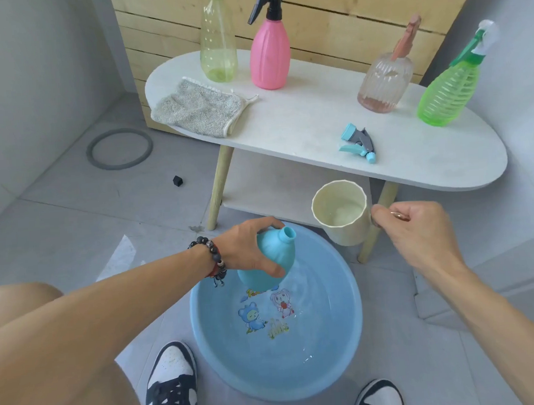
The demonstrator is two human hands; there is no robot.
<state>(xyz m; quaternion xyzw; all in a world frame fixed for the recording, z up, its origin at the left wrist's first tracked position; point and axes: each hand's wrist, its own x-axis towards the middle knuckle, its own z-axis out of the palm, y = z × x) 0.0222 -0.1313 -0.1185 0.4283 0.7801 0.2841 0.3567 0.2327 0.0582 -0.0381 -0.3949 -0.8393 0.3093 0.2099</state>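
Table leg just behind cup, basin underneath. Our left hand grips bottle, neck tilted up-right toward cup; right hand grips cup.

Light-blue plastic bottle, centre frame: no cap, open neck tilted up and right, round body gripped from above by the left hand, held over the far side of the blue basin. Cream faceted cup, just upper right of the bottle neck: mouth tipped toward the camera, a little clear water inside, right hand pinching its right side.
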